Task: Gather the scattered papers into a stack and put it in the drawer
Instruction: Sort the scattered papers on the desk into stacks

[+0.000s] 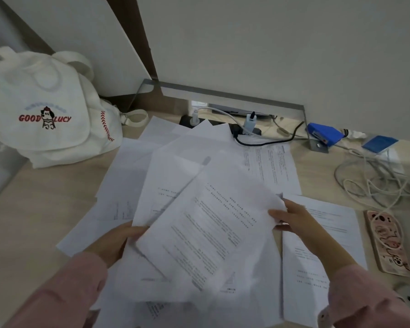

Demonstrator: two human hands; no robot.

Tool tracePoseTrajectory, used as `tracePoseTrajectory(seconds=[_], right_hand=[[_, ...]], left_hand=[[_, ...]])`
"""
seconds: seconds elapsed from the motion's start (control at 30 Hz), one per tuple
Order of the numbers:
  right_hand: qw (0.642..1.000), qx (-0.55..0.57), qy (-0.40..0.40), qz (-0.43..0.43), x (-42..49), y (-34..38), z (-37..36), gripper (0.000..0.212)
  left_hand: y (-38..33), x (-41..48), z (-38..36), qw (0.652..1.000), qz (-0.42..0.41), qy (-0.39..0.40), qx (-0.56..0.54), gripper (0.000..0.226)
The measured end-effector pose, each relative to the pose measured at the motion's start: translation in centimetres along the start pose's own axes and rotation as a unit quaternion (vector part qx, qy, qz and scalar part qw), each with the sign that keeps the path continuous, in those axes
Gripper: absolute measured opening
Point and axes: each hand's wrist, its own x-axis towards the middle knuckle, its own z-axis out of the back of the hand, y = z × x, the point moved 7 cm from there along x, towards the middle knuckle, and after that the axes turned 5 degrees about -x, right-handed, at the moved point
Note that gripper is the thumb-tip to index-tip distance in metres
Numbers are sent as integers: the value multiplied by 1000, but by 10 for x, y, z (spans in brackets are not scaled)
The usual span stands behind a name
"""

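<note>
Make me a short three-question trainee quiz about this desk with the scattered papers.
1. True or false: the left grip and the right grip both hold the fanned bundle of white printed paper sheets.
2. The white fabric backpack with red lettering sits: A) left of the papers, B) right of them, C) on top of them.
3. Fill in: the pink patterned phone case lies to the papers' ___.
Key: 1 true; 2 A; 3 right.

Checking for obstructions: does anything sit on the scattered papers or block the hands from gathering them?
The left hand and right hand grip sheets. A black cable seems to lie across the far edge of the rear printed sheet and may snag it. No drawer is in view.
</note>
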Motion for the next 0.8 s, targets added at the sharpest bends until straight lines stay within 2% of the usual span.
tracePoseTrajectory(seconds=[0.07, 0.17, 0.27, 0.4, 0.47, 0.5, 0.57, 0.67, 0.73, 0.77, 0.8], right_hand=[[999, -41, 12, 23, 4, 18, -11, 15], [994, -96, 7, 44, 15, 35, -28, 14], [990, -133, -6, 55, 24, 42, -48, 19], [994, -108, 4, 21, 28, 33, -68, 13], [988, -153, -21, 19, 31, 28, -69, 21], [976, -206, -57, 45, 30, 33, -67, 34], [926, -306, -116, 190, 19, 65, -68, 62], [787, -446, -87, 419, -15, 122, -103, 75], [703, -519, -48, 484, -25, 137, -126, 64], [680, -533, -41, 501, -26, 141, -133, 52], [672, -531, -41, 514, -26, 146, -136, 38]], left_hand=[[2, 2, 0, 1000, 22, -6, -11, 30], [3, 1, -9, 999, 28, 10, 22, 33], [8, 3, -16, 996, 16, 18, 91, 55], [11, 5, -23, 991, -25, -1, 133, 45], [6, 5, -26, 985, -52, -10, 166, 41], [0, 3, -28, 979, -69, -9, 194, 40], [-15, 1, -30, 962, -97, -6, 254, 36], [-47, -8, -38, 911, -151, 3, 384, 24], [-68, -14, -47, 874, -184, 6, 450, 25], [-77, -18, -53, 858, -201, 7, 473, 26], [-85, -22, -58, 842, -218, 5, 493, 23]])
